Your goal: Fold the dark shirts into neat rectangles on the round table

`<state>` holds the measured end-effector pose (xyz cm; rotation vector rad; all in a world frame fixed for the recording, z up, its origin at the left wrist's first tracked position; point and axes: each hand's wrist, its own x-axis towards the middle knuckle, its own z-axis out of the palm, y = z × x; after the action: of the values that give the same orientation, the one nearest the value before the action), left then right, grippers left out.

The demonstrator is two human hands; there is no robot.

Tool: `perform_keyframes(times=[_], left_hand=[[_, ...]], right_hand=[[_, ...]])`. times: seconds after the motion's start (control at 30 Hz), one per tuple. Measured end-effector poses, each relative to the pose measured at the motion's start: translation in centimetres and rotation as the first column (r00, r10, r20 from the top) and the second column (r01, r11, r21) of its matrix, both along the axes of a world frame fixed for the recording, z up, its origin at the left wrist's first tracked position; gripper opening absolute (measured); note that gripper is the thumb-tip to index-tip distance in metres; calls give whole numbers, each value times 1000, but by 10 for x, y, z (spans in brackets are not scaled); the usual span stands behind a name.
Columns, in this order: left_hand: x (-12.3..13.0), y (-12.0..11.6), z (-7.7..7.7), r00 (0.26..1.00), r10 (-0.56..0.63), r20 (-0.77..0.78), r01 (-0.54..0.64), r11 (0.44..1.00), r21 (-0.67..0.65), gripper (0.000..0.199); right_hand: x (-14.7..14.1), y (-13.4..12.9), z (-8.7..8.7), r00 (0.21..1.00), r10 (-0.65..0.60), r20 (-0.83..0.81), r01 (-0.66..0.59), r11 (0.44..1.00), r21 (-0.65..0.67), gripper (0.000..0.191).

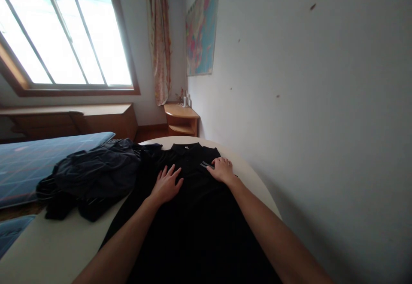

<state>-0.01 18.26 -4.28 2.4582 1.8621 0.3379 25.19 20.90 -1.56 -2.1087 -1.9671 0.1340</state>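
A black polo shirt [193,206] lies face up on a cream round-edged table [257,181], its collar at the far end. Two grey stripes mark its chest on the right. My left hand [166,184] rests flat on the left chest, fingers spread. On the other side, my right hand [222,170] lies over the shirt's edge beside the stripes; its thumb is apart from the slightly bent fingers. Neither hand shows cloth gripped in it. The lower part of the shirt is too dark to show folds.
A heap of dark clothes [99,174] lies on the table at the left, against the shirt. Beyond it is a bed with a blue checked cover [28,163]. A white wall [322,116] stands close on the right. A small corner shelf [182,112] is behind the table.
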Motion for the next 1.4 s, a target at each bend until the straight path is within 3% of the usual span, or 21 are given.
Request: perform_keyframes(times=[0.1, 0.2, 0.3, 0.5, 0.63, 0.83, 1.07, 1.23, 1.4], left_hand=[[0, 0, 0, 1000, 1, 5, -1, 1000, 2, 57], [0, 2, 0, 1000, 4, 16, -4, 1000, -8, 56], [1, 5, -1, 1000, 14, 22, -14, 1000, -15, 54], [2, 12, -3, 1000, 25, 9, -25, 1000, 7, 53], [2, 13, -4, 1000, 18, -2, -18, 1000, 17, 54], [0, 11, -4, 1000, 12, -2, -12, 999, 38, 53], [1, 12, -2, 1000, 14, -17, -14, 1000, -15, 61], [6, 15, 2, 999, 36, -29, -38, 997, -72, 62], [10, 24, 4, 998, 56, -18, -58, 995, -84, 61]], right_hand=[[-8, 20, 0, 1000, -14, -5, 14, 1000, -27, 71], [-11, 39, -6, 998, -47, -37, 41, 990, -135, 82], [-9, 54, -12, 998, -50, -29, 44, 982, -181, 83], [-4, 67, -15, 999, -37, -17, 35, 992, -120, 79], [-7, 57, -12, 1000, 12, 2, -12, 998, -65, 76], [-16, 18, -12, 989, 137, 51, -135, 990, -39, 78], [-13, -16, -13, 997, 16, 69, -9, 995, -96, 87], [-12, -17, -13, 999, -13, 49, 20, 987, -157, 89], [-6, -1, -16, 1000, -2, 20, 5, 987, -158, 88]])
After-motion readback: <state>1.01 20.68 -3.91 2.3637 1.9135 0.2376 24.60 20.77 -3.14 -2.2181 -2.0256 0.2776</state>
